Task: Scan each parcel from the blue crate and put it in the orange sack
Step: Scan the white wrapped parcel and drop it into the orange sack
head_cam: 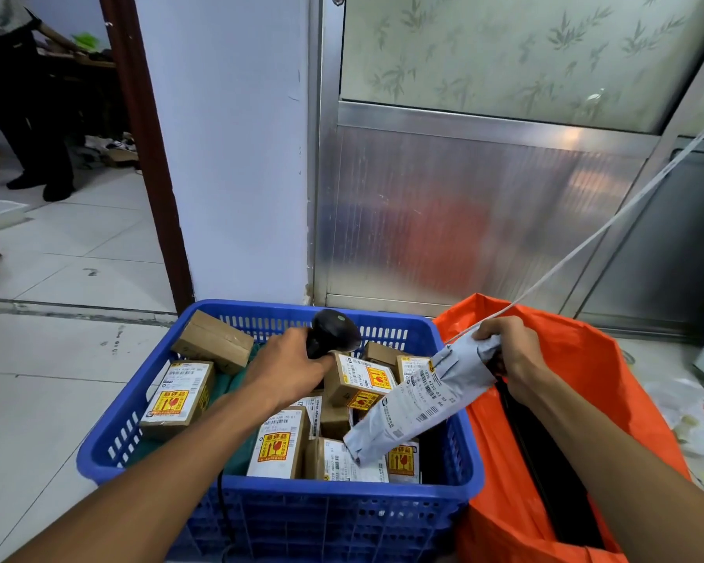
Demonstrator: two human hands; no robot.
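A blue crate (147, 424) on the floor holds several cardboard parcels (177, 396) with white labels and yellow-red stickers. Above the crate my left hand (285, 371) grips a black handheld scanner (334, 331), its head pointing right. My right hand (513, 351) grips the top end of a grey poly-mailer parcel (415, 404). The mailer hangs slanted over the crate's right side, label facing up. The orange sack (586, 359) stands open right of the crate, its dark inside showing.
A white pillar (228, 156) and a metal-framed partition (464, 197) stand right behind the crate. A white cord (610, 221) runs from the sack up to the right. A person (21, 107) stands in the doorway at far left. Plastic bags (691, 420) lie right of the sack.
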